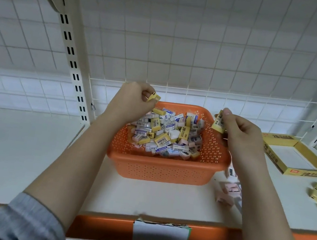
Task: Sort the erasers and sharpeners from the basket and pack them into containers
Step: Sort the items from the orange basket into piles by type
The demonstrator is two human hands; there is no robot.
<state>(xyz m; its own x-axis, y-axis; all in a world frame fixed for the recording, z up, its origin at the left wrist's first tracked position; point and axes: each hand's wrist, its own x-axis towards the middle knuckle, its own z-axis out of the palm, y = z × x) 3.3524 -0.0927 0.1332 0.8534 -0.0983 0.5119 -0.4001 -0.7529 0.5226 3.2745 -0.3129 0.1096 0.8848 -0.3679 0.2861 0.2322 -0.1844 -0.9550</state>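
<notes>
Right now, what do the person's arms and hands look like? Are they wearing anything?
Both hands, the left hand and the right hand, are bare: no gloves, rings or watch show. The forearms are bare too. A grey sleeve is pushed up on the left arm. No sleeve shows on the right arm.

Two bare forearms, two bare hands: left hand [134,99], right hand [240,133]. Grey knitted sleeve [25,221] pushed up the left arm, ribbed at the cuff. No rings, no watch.
</notes>
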